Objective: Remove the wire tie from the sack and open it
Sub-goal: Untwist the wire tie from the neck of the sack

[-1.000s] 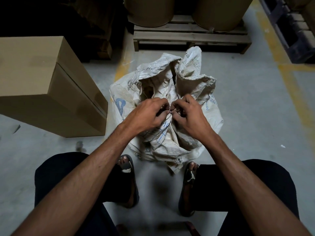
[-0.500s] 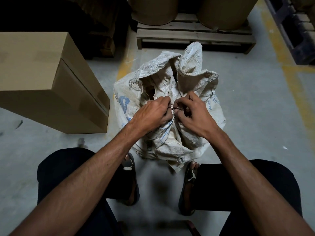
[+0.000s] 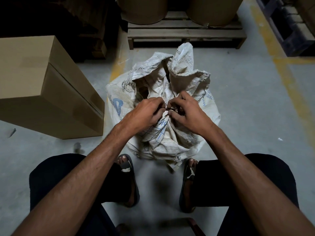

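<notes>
Between both hands [image 3: 167, 112], wire tie [image 3: 170, 109] lies crosswise atop sack [image 3: 179, 82].

Crumpled white sack [image 3: 170, 133], wire tie [image 3: 169, 109] on

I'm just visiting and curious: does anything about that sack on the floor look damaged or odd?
Yes, slightly: the white woven sack looks worn, with a frayed top edge at its back left and grimy, crumpled cloth. Nothing has spilled. Both hands pinch the wire tie at its bunched neck.
</notes>
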Tool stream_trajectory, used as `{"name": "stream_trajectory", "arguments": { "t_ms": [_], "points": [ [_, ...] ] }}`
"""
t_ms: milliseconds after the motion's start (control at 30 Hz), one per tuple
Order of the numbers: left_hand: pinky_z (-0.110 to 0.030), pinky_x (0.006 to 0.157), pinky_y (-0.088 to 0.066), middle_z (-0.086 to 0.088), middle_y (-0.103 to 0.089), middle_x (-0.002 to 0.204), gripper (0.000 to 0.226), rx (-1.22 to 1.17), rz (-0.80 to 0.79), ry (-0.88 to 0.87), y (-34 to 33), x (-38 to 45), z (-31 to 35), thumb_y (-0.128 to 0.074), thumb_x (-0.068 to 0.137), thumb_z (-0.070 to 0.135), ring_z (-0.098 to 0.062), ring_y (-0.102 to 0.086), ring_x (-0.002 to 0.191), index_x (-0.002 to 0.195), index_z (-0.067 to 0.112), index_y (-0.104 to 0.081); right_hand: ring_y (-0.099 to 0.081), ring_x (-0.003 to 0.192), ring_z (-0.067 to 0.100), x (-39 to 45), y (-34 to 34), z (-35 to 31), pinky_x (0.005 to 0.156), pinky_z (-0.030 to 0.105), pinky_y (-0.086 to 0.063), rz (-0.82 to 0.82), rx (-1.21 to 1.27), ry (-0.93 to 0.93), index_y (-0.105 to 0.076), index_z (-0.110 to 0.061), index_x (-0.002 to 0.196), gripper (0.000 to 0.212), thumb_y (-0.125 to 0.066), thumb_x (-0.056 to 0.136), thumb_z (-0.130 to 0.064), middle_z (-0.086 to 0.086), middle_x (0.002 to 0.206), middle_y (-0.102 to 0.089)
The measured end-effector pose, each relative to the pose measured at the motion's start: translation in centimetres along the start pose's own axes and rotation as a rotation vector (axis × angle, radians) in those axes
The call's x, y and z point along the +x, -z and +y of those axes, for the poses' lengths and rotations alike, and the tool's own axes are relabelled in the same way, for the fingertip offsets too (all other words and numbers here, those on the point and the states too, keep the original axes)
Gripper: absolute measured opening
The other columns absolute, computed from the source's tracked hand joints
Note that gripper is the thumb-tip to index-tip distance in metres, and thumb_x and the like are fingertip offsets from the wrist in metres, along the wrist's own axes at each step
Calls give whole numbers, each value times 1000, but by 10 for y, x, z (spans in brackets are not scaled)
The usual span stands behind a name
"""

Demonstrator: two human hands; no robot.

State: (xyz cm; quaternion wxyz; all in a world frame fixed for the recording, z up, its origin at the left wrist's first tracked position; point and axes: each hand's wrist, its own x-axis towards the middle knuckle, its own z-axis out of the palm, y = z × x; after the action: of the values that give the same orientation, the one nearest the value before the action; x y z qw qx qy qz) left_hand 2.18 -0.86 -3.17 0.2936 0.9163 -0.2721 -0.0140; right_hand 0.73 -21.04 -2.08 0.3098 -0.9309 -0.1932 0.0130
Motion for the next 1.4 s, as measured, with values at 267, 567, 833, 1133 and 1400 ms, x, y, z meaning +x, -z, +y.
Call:
{"name": "stream_trajectory", "arguments": {
  "t_ms": [267, 567, 833, 1133, 1400],
  "points": [
    [-13, 65, -37, 7, -62, 89, 21, -51, -37, 57, 11, -1, 3, -66, 89, 14, -5, -53, 71, 110, 11, -70, -50, 80, 18, 0, -2, -4, 71, 35, -46, 6, -63, 51, -68, -5, 110, 19, -66, 96, -17, 5, 99, -44],
    [-21, 56, -46, 6, -65, 68, 15, -150, 6, 183, 15, -3, 11, -68, 83, 10, -6, -57, 58, 97, 14, -70, -56, 73, 28, -1, -9, -11, 63, 40, -51, 68, -197, 85, -60, -3, 108, 17, -61, 96, -15, 11, 103, -48],
    [-33, 59, -54, -1, -68, 64, 12, -182, 99, 226, 17, 3, 15, -69, 80, 10, -17, -63, 58, 92, 15, -72, -35, 66, 17, -1, -18, -20, 58, 33, -31, 175, -353, 61, -53, -3, 103, 6, -57, 99, -6, 12, 98, -46],
    [-31, 65, -51, -2, -65, 75, 8, -157, 169, 127, 18, 7, 17, -69, 84, 13, -15, -59, 65, 91, 12, -70, -34, 62, 17, -1, -23, -25, 54, 29, -27, 303, -437, 3, -54, -5, 97, 14, -64, 93, 5, 11, 91, -50],
    [-26, 71, -50, -2, -67, 90, 11, -118, 228, 112, 13, 6, 15, -70, 90, 19, -14, -60, 73, 99, 12, -68, -52, 67, 25, 0, -21, -28, 54, 36, -42, 330, -328, -13, -59, -1, 101, 7, -62, 96, -5, 13, 93, -54]
  ]
}}
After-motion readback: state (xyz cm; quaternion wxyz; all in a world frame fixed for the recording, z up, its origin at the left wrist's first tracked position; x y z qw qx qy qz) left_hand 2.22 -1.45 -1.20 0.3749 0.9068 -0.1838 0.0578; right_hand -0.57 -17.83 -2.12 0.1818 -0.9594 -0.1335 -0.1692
